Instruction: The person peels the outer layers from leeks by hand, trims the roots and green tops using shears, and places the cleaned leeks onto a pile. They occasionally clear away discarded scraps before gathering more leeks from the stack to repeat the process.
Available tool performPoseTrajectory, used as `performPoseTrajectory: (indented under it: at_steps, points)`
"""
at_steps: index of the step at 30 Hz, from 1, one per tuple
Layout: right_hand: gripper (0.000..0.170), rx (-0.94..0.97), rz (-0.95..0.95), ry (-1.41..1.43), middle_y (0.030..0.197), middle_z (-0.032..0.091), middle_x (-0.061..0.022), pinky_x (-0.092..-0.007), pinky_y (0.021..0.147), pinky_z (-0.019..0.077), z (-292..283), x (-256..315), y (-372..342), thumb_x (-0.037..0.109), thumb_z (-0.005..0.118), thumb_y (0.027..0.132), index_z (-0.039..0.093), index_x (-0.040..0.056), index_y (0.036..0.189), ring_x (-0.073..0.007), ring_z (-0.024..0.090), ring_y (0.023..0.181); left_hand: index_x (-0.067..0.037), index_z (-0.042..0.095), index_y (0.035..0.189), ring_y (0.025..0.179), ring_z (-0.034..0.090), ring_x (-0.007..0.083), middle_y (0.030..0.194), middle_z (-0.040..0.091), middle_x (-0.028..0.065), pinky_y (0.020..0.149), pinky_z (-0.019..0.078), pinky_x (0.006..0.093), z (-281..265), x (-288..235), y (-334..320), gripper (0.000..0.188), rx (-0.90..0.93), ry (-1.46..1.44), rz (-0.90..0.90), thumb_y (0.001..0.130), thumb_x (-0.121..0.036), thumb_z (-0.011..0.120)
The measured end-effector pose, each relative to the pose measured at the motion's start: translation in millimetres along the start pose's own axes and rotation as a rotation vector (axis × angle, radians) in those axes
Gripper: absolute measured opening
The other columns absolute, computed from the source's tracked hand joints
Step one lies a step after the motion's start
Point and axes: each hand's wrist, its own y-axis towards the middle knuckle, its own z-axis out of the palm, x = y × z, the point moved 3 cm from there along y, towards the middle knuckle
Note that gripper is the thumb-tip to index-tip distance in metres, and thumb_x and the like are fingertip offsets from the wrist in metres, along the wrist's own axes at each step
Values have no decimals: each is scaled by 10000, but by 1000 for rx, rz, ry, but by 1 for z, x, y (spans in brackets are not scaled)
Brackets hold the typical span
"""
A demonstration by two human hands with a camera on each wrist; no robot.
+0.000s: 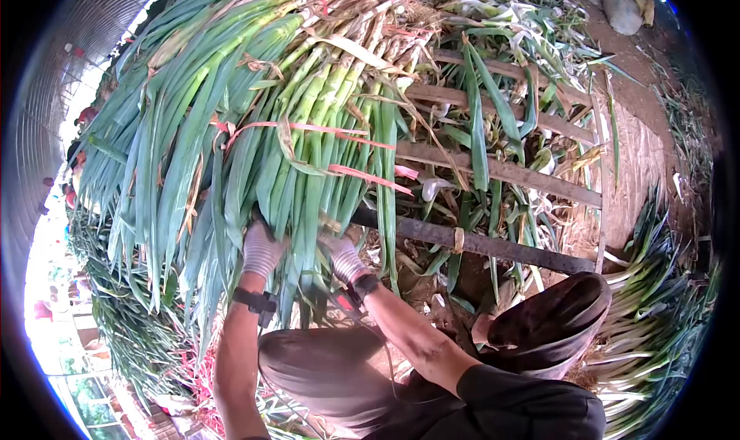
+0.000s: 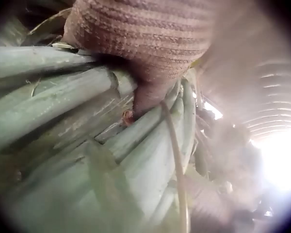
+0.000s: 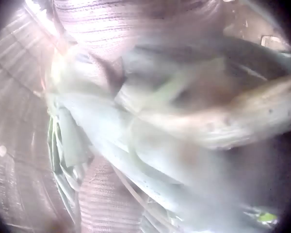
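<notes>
A bunch of long green onions (image 1: 308, 158) lies across the front of a big pile, leaves hanging toward the person's knees. My left hand (image 1: 262, 249), in a striped knit glove, grips the leaves at the left of this bunch. In the left wrist view its gloved thumb (image 2: 153, 87) presses in among the leaves. Gripping the same bunch from the right is my right hand (image 1: 343, 255), also gloved. The right wrist view, blurred, has this glove (image 3: 106, 29) at the top, leaves under it and the left glove (image 3: 111, 199) below. Most fingertips are hidden by leaves.
Pink ties (image 1: 370, 178) lie over the onions. A slatted rack (image 1: 501, 166) with loose leaves and trimmings stands to the right. More onions (image 1: 640, 340) lie at the lower right beside the person's knee (image 1: 555, 316). Pink strips (image 1: 202, 390) hang at the lower left.
</notes>
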Motion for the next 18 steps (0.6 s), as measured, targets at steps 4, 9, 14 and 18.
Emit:
performPoseTrajectory:
  at_steps: [4,9,14,18]
  points:
    - [360,23,193,406,931,717,-66,-279,722,525,-3,27,-23,285,764,840,710,3,1056,-142,652,752,81,559,1140,1025,637,416,1060,646,294,929,510,443,-17,-18,2,698,66,250,-73,663,-352,828]
    - [319,11,122,606,1046,699,-101,-331,787,577,-24,105,-80,95,671,857,654,37,1170,-213,686,876,38,678,958,781,699,338,842,701,214,756,538,405,-25,-88,-34,471,-36,138,-127,663,-300,820]
    - [359,-42,-197,296,1125,670,-92,-316,904,527,-102,185,-126,132,645,869,641,56,1221,-201,649,982,41,672,961,832,702,364,910,715,225,737,547,398,13,-200,-75,412,34,-400,74,706,-264,780]
    - [385,-173,-145,404,1107,679,-96,-338,868,552,-204,237,-205,200,645,879,622,17,1217,-217,669,967,-30,703,792,757,682,358,781,698,164,697,530,425,45,-326,-140,141,-47,-32,609,743,-162,698]
